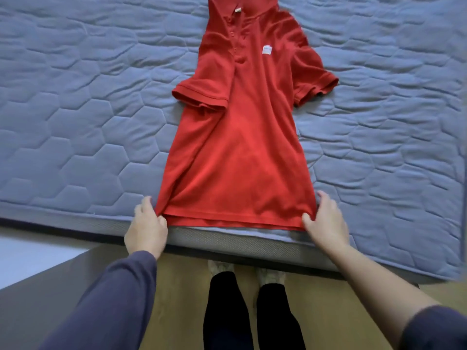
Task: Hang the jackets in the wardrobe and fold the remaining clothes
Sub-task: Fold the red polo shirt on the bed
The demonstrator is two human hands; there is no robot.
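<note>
A red polo shirt [240, 147] lies front side up on the grey-blue quilted mattress [75, 109], collar at the far end and hem at the near edge. Its left side is folded inward, so that sleeve lies across the front; the right sleeve sticks out to the side. My left hand [146, 226] pinches the hem's left corner. My right hand [326, 221] pinches the hem's right corner. Both hands sit at the mattress's near edge.
The mattress's near edge [227, 246] runs across the view just below the hem. My legs and feet [247, 299] stand on a wooden floor right against it. A dark surface [50, 286] lies at the lower left.
</note>
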